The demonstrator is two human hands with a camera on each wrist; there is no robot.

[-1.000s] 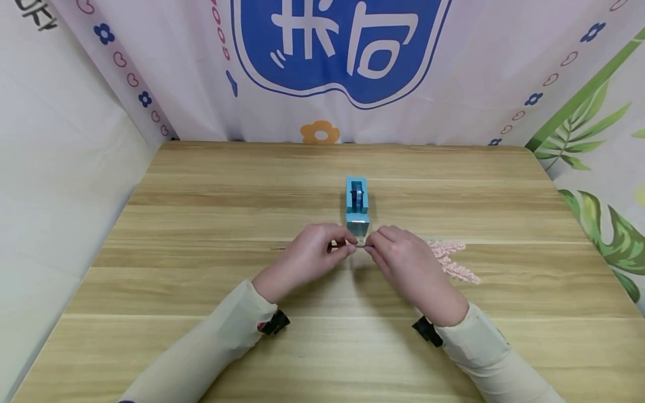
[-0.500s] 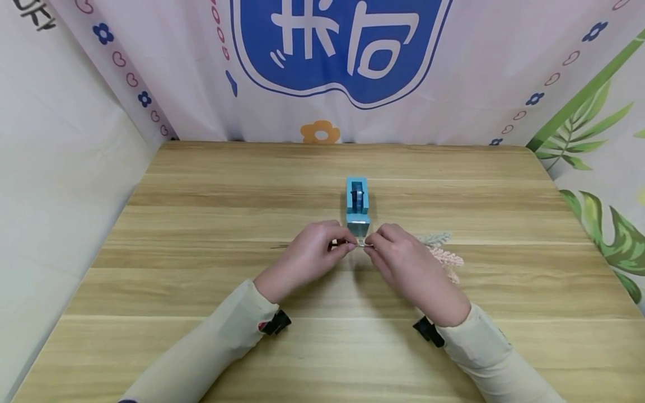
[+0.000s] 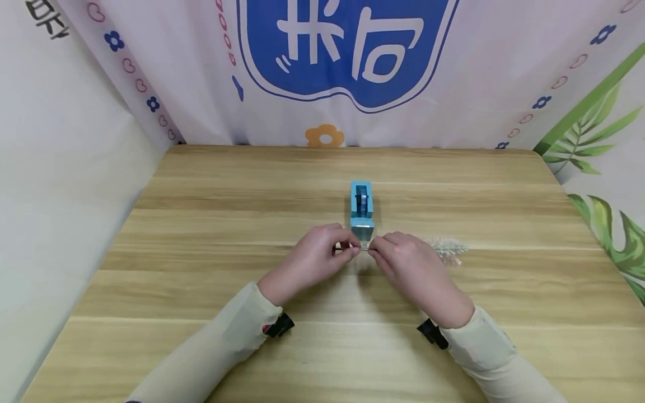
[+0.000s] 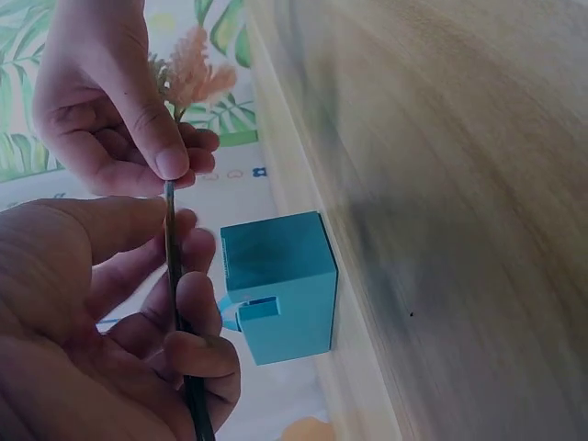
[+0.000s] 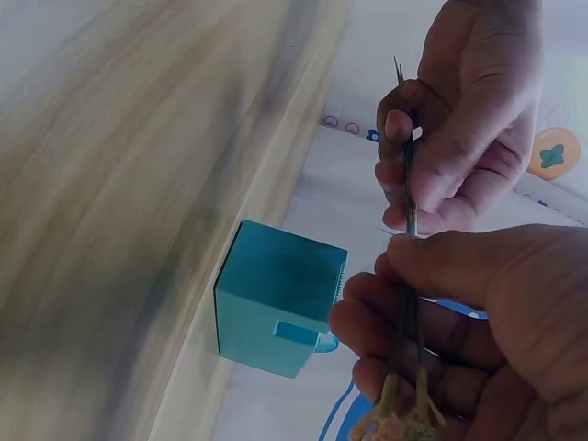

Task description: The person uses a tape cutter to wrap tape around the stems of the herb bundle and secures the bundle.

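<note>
Thin dark stems of artificial flower sprigs (image 3: 445, 250) run crosswise between both hands, close over the table. My left hand (image 3: 322, 252) pinches the stems (image 4: 174, 257) between thumb and fingers, and their lower ends run back across its curled fingers. Beside it, my right hand (image 3: 413, 266) pinches the same stems closer to the heads. Pink (image 4: 195, 69) and pale green sprays stick out past the right hand. A shiny band shows on the stems (image 5: 411, 220) between the two thumbs. Directly behind the fingertips stands a blue tape dispenser (image 3: 361, 210) with its roll inside.
The wooden table (image 3: 227, 196) reaches back to a white printed curtain (image 3: 201, 73). A plain white sheet (image 3: 75, 140) hangs at the left, and a leaf-patterned cloth (image 3: 594, 134) at the right. Each wrist carries a small black camera.
The sprays have turned about the stem: the two spread pink ones have swung round, and pale green now shows above pink. Both hands keep almost the same place. The head view has shifted slightly.
</note>
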